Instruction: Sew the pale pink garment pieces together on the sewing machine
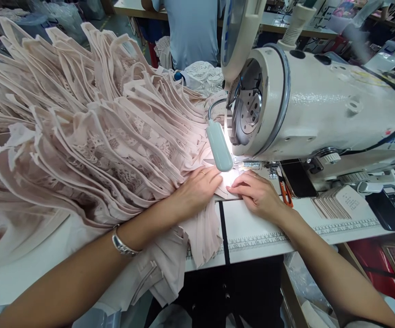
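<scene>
Pale pink-beige fabric [230, 180] lies brightly lit under the head of a sewing machine [320, 100]. My left hand [199, 189] is over its left side, fingers close together and pressing the cloth; the small lamp [220, 146] covers some of that spot. At the near right edge, my right hand [257, 191] pinches the cloth between thumb and fingers. The needle area is mostly hidden behind the lamp and in glare. A big heap of matching lace-panelled garments [115, 146] spreads left of the machine, and part of it hangs over the table's front edge below my left wrist.
Orange-handled scissors [285, 191] lie right of my right hand, near a dark phone-like slab [298, 177]. Farther right is a stack of beige cut pieces [337, 202]. A measuring tape [259, 241] runs along the table front. A person in blue [194, 34] is beyond the table.
</scene>
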The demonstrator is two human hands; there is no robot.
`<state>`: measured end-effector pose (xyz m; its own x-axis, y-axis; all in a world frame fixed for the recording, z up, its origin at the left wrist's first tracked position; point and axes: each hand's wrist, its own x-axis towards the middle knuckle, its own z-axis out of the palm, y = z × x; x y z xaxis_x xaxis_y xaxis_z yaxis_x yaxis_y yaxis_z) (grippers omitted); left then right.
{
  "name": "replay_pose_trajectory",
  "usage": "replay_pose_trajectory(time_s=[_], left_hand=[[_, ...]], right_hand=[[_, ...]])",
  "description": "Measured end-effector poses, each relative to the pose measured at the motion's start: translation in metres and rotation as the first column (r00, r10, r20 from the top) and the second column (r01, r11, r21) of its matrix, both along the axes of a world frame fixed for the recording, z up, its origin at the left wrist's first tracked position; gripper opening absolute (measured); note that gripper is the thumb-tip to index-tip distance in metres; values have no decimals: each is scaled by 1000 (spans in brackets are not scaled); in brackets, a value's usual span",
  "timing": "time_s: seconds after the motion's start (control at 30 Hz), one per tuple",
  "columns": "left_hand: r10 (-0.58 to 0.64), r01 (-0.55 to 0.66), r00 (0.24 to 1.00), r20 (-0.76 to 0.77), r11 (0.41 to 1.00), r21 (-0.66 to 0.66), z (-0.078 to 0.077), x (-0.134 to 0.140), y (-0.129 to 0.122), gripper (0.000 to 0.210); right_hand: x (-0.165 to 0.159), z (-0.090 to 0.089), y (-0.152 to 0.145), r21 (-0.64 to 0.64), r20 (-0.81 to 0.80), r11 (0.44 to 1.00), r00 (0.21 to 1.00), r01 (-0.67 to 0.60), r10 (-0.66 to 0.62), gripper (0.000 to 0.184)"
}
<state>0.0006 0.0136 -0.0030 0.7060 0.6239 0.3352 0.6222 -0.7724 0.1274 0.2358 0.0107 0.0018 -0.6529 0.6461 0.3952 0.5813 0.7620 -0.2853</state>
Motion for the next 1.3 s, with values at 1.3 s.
replay_pose_trajectory(time_s=[1.3], left_hand=[[42,-21,996,-77,965,262,1,3,3,33]], right_hand=[[-3,-8,5,-58,230,977,955,205,-187,53]])
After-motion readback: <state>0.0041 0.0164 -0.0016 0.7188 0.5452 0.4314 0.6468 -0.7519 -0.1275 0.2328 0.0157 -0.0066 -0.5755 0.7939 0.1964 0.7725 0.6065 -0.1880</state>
